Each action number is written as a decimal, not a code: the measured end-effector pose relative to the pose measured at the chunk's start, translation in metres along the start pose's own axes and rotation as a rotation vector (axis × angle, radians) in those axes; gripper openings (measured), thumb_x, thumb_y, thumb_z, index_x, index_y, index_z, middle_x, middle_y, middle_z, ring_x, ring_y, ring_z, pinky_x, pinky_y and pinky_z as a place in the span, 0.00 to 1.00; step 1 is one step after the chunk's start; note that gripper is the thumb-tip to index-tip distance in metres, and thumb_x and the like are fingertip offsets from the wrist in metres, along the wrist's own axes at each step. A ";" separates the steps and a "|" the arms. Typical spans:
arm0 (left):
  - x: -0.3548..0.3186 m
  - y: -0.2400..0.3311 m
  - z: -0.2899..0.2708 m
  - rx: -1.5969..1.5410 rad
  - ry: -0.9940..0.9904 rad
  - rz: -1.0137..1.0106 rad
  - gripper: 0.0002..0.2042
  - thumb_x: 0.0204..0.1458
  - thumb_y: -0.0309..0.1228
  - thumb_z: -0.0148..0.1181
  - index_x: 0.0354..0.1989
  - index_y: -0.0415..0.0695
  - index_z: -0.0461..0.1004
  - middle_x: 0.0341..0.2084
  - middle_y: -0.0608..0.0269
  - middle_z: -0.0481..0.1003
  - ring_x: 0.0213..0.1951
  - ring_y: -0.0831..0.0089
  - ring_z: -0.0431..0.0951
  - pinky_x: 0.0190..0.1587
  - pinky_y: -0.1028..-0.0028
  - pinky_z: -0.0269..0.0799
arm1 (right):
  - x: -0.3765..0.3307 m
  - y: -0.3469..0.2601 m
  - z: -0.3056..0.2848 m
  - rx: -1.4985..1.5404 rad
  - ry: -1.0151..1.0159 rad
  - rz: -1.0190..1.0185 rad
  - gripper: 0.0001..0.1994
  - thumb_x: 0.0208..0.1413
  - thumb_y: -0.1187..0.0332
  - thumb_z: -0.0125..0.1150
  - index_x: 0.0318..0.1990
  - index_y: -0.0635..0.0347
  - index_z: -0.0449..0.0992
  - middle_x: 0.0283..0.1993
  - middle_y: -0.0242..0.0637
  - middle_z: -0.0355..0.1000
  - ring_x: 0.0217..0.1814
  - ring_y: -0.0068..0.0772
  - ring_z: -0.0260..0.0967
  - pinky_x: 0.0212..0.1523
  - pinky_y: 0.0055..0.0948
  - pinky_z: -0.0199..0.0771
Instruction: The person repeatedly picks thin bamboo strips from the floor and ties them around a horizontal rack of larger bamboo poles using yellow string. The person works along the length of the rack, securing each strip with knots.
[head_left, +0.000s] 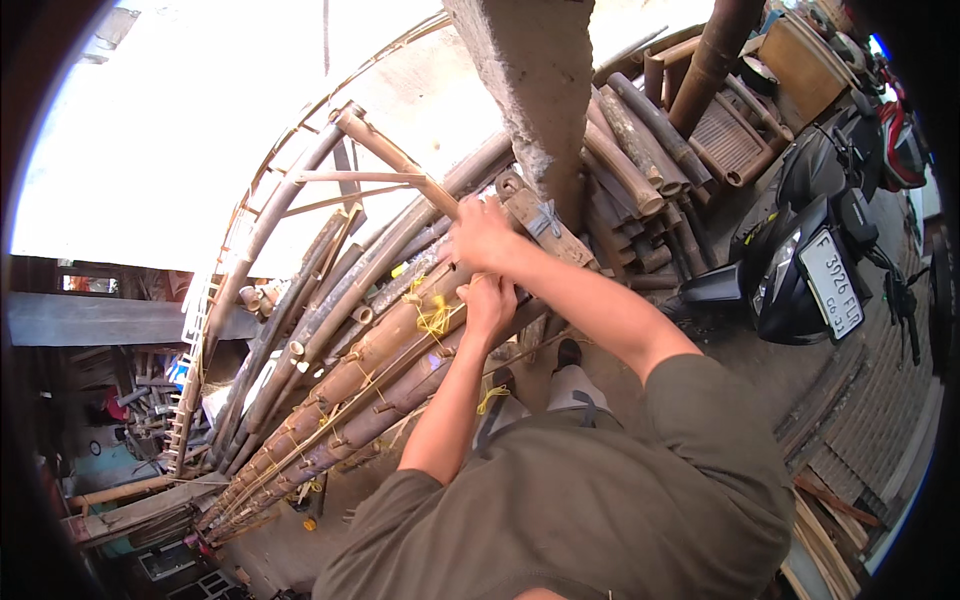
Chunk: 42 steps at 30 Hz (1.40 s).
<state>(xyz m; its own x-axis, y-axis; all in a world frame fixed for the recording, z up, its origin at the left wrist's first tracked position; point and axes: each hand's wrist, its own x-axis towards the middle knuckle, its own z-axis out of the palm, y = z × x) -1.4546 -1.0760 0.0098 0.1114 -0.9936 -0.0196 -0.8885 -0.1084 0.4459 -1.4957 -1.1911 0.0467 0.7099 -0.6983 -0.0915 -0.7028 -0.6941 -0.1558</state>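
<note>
From the head view, the left hand [489,303] is curling shut around the bound bamboo poles [385,350], just beside a yellow cord tie [433,320]. The right hand [480,233] is closing on a thinner bamboo stick [400,160] angling up beside the concrete pillar [535,90]. Several cord ties are already knotted along the bundle; this upper end looks like it is being worked now.

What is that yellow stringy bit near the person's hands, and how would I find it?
Start at the big grey concrete post at the top and come down to the bundle of brown bamboo poles leaning below it. Just beside the person's left hand sits a knot of yellow string tied round the thickest poles. It is bright yellow, while everything around it is brown.
</note>
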 end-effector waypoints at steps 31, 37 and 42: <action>0.089 -0.156 -0.059 -0.297 -0.154 -0.109 0.29 0.59 0.42 0.55 0.62 0.32 0.63 0.41 0.43 0.78 0.44 0.59 0.80 0.49 0.66 0.70 | -0.203 -0.097 0.089 0.298 0.356 0.128 0.10 0.57 0.65 0.55 0.35 0.62 0.77 0.34 0.44 0.74 0.38 0.46 0.71 0.52 0.41 0.67; -0.113 -0.251 -0.172 0.011 0.212 -0.124 0.18 0.61 0.36 0.48 0.51 0.35 0.70 0.43 0.37 0.75 0.48 0.42 0.74 0.51 0.57 0.71 | -0.182 -0.261 0.137 1.454 -0.413 -0.057 0.16 0.61 0.60 0.54 0.51 0.57 0.73 0.44 0.37 0.74 0.49 0.39 0.72 0.53 0.40 0.69; -0.212 -0.283 -0.132 0.104 -0.138 -0.068 0.16 0.58 0.37 0.53 0.49 0.41 0.73 0.44 0.45 0.77 0.51 0.52 0.75 0.50 0.64 0.68 | -0.145 -0.351 0.158 2.685 0.313 0.811 0.10 0.63 0.61 0.52 0.44 0.55 0.73 0.37 0.30 0.73 0.43 0.25 0.71 0.50 0.30 0.68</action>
<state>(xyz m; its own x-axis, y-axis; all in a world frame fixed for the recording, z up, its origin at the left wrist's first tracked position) -1.1685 -0.8305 0.0060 0.1164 -0.9781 -0.1725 -0.9230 -0.1707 0.3450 -1.3447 -0.8179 -0.0411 0.3933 -0.6873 -0.6106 0.7487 0.6249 -0.2212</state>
